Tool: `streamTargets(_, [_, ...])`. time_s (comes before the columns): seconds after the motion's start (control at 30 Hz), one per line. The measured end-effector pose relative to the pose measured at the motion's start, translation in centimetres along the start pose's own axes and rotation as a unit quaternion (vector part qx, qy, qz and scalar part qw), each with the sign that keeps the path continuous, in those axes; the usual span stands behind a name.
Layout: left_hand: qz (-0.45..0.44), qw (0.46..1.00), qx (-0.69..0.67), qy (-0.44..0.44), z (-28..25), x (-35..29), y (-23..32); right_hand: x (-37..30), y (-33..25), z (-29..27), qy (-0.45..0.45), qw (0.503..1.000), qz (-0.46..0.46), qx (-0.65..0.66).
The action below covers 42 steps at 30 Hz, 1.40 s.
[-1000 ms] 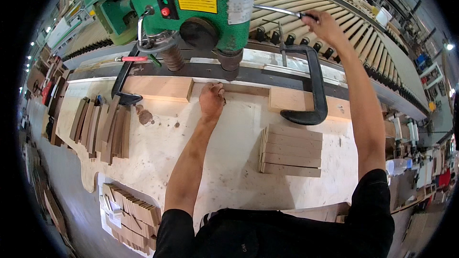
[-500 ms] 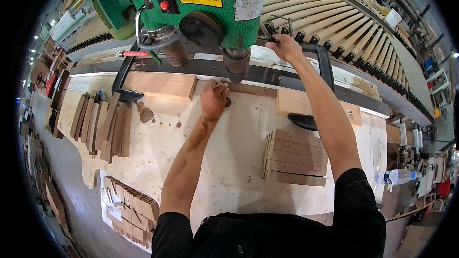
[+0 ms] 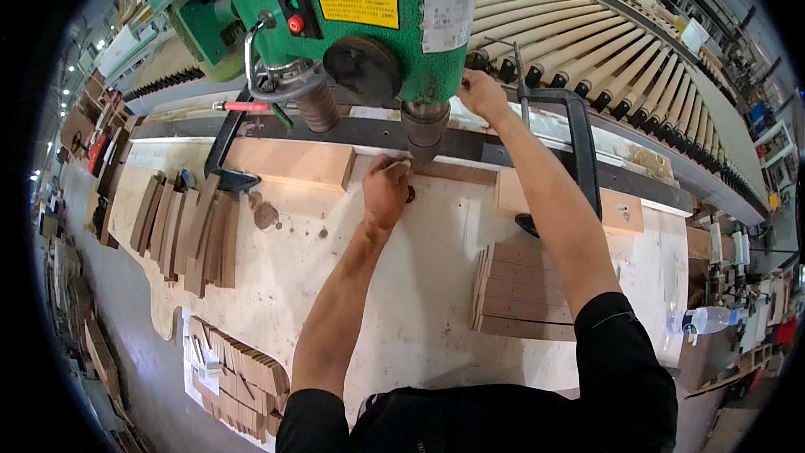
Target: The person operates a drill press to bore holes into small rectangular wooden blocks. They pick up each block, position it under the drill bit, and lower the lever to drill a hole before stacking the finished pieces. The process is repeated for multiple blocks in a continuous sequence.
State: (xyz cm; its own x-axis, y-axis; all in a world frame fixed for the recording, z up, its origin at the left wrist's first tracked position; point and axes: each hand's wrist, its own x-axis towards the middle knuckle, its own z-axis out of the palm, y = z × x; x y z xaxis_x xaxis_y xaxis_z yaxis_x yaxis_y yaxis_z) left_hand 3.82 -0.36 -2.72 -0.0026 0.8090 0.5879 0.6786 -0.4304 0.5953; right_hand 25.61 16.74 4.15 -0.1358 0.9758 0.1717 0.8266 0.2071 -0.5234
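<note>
The green drill press (image 3: 335, 0) stands in front of me, its chuck (image 3: 425, 126) pointing down over the white work board (image 3: 428, 285). My left hand (image 3: 387, 190) is closed on the near end of a narrow brown wooden strip (image 3: 457, 172), left of the chuck. The strip lies along the fence (image 3: 369, 151), between two pale wooden blocks (image 3: 289, 162) (image 3: 622, 211). My right hand (image 3: 484, 96) is closed at the right side of the drill head, on the drill press lever, which the head and fingers mostly hide.
Black clamps (image 3: 225, 147) (image 3: 579, 130) grip at both sides. Loose strips (image 3: 197, 231) lie left, stacked drilled strips (image 3: 524, 294) right, more strips (image 3: 243, 369) at lower left. A plastic bottle (image 3: 708, 320) stands at the right edge. A roller conveyor (image 3: 579, 42) runs behind.
My right hand has moved left and nearer, closer against the drill head. My left hand stays on the strip. The whole view has shifted slightly.
</note>
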Motion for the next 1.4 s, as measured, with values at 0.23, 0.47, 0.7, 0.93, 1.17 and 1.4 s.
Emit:
streamTargets(0.23, [0.054, 0.998, 0.009, 0.004, 0.6, 0.0, -0.3, -1.2, 1.0, -1.3, 0.016, 1.0, 0.022, -0.014])
streamTargets(0.47, [0.053, 0.984, 0.137, -0.099, -1.0, -1.6, -1.5, -6.7, 2.5, -16.0, 0.021, 1.0, 0.008, 0.016])
streamTargets(0.7, [0.019, 0.994, 0.052, -0.096, -8.9, -5.4, 1.9, -5.9, 0.9, -23.5, 0.165, 0.975, -0.127, -0.074])
streamTargets(0.93, [-0.016, 0.981, -0.036, -0.19, -14.7, -12.7, 15.5, -7.4, 0.5, -24.0, 0.153, 0.985, -0.078, -0.013])
streamTargets(1.17, [0.066, 0.96, -0.04, -0.268, -10.9, -19.6, 18.6, -7.0, 0.2, -23.3, 0.172, 0.979, -0.111, -0.023])
streamTargets(1.4, [0.101, 0.977, 0.051, -0.181, -7.8, -20.9, 20.6, -7.2, -0.2, -23.8, 0.129, 0.99, -0.065, -0.004])
